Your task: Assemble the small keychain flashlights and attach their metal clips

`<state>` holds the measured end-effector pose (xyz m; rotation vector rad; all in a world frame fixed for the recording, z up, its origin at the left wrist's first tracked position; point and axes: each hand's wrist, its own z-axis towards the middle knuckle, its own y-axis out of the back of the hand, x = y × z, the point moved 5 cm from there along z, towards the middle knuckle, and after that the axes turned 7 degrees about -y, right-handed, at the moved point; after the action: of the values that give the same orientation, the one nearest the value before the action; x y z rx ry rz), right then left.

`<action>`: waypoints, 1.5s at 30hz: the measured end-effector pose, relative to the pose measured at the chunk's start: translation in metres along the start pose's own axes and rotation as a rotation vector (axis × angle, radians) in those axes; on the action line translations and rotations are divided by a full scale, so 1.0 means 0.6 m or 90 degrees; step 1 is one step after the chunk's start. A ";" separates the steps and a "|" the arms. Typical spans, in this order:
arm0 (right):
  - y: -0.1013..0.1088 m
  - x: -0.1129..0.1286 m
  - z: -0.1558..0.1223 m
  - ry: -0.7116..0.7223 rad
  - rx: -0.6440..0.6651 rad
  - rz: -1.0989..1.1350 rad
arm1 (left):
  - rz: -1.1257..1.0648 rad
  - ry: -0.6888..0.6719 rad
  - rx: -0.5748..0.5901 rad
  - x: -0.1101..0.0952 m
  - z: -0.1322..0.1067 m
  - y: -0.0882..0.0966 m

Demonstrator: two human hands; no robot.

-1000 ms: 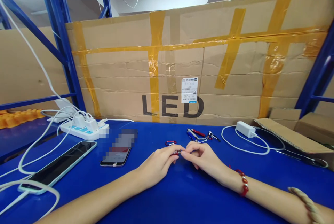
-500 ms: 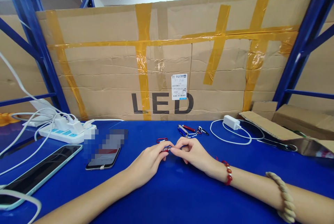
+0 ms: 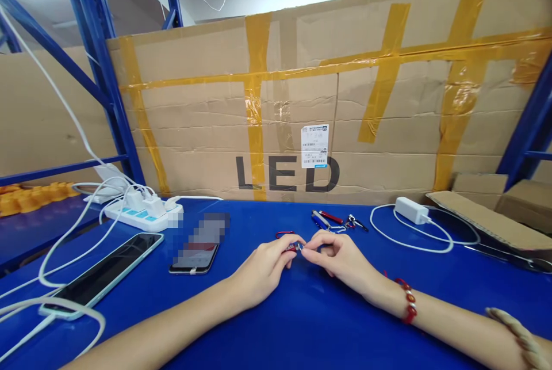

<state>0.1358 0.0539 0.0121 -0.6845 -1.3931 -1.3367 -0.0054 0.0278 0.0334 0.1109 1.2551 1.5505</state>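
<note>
Between the thumb and fingers of my left hand (image 3: 261,272) is a small red and silver pocket knife (image 3: 292,247), partly hidden by the fingers. My right hand (image 3: 347,258) pinches at its right end, where a thin bit of metal shows between the fingertips. Both hands are close together, low over the blue table (image 3: 276,330). Just behind the left fingers lies a red carabiner (image 3: 284,234). Past the right hand are a blue pocket knife (image 3: 319,220), a red one (image 3: 331,217) and small metal clips (image 3: 353,221).
To the left lie two phones, a light-cased one (image 3: 107,272) and a dark one (image 3: 194,258), near a white power strip (image 3: 140,214) with tangled cables. A white charger (image 3: 411,210) with its looped cord and an open cardboard box (image 3: 483,214) stand right. A big taped cardboard sheet (image 3: 207,128) closes the back.
The view has turned left, so everything sits further right in the picture. Both hands keep hold of the pocket knife; a thin metal part now shows at its right end.
</note>
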 end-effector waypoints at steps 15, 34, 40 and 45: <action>0.003 0.000 -0.007 -0.039 -0.005 0.002 | 0.005 0.023 0.049 0.004 0.000 -0.003; -0.004 -0.012 0.001 -0.105 0.050 0.078 | 0.048 0.013 0.052 0.002 -0.001 -0.004; -0.004 -0.014 0.002 -0.105 0.070 0.115 | 0.047 0.000 0.066 0.000 -0.002 -0.006; -0.003 -0.014 0.002 -0.109 0.060 0.111 | 0.034 0.004 0.072 0.002 -0.004 -0.007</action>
<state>0.1366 0.0567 0.0040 -0.8526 -1.4860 -1.0889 -0.0046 0.0269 0.0286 0.2148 1.3550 1.5261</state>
